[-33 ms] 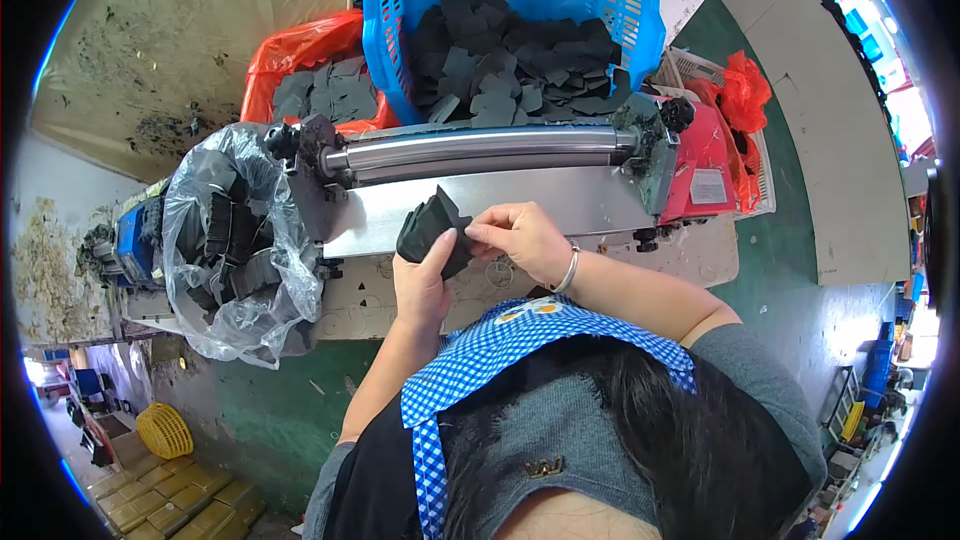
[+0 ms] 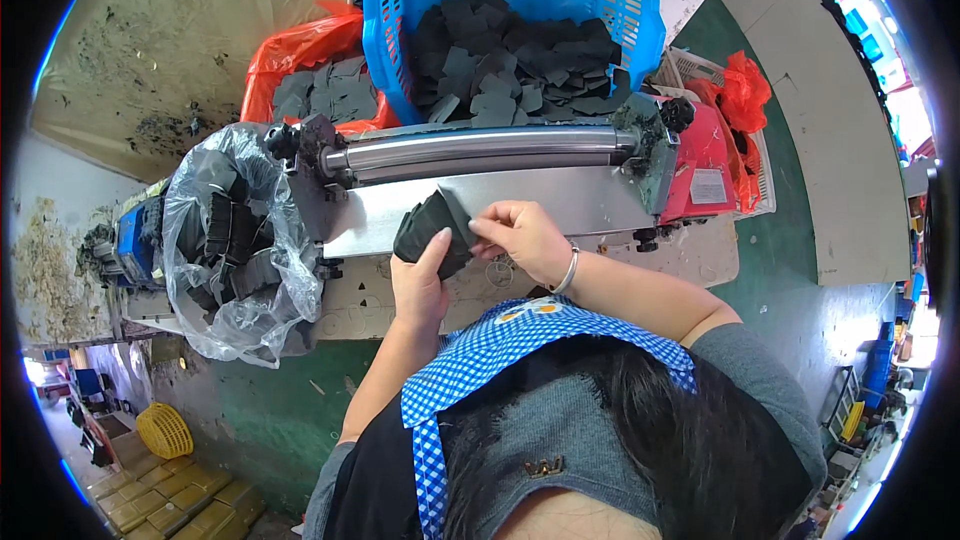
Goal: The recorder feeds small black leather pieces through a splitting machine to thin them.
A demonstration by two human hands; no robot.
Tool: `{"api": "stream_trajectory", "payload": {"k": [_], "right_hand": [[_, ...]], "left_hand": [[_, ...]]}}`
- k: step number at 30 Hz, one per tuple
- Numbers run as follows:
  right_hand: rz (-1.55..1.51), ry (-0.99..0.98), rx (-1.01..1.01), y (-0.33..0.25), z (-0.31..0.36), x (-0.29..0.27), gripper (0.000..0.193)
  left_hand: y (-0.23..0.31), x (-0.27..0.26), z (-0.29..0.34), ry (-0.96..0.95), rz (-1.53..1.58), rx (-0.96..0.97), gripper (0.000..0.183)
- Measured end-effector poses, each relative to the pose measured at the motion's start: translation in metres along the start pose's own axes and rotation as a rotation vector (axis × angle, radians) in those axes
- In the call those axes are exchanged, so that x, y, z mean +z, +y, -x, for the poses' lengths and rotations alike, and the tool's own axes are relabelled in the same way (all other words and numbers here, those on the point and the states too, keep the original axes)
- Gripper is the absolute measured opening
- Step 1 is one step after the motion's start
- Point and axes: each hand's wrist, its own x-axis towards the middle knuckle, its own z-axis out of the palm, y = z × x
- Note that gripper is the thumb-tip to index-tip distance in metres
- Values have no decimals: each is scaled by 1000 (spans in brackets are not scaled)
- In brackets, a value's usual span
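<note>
A fanned stack of thin black sheet pieces (image 2: 428, 233) is gripped in my left hand (image 2: 420, 283), the thumb laid across its front. At the stack's right side, my right hand (image 2: 522, 240) pinches the edge of one black piece between thumb and fingertips; its other fingers are curled. Both hands are in front of the metal feed plate (image 2: 570, 202) of a roller machine. Behind that plate runs a shiny steel roller (image 2: 480, 149). The left hand's fingers are mostly hidden under the stack.
A blue basket (image 2: 645, 15) full of loose black pieces stands behind the roller. An orange-red bag (image 2: 290, 45) with more pieces is left of it. Bundled black pieces fill a clear plastic bag (image 2: 195, 325) at the left. The machine's red end housing (image 2: 692, 165) is at the right.
The stack has shifted slightly, and the piece at its right side stands straighter and flatter. My right hand has barely moved.
</note>
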Motion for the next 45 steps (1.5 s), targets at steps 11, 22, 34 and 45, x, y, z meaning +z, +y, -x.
{"api": "stream_trajectory", "payload": {"k": [11,22,34,45], "right_hand": [[-30,113,291,-3,-10,-13,25],[29,170,132,1,-10,-8,26],[-243,424,183,15,-33,-34,20],[-45,123,295,18,-25,-26,21]], "left_hand": [[9,-1,-3,-21,11,-51,28],[5,-7,-2,4,-81,-96,20],[1,-14,-6,78,-89,-8,25],[7,-1,-3,70,-4,-58,21]]}}
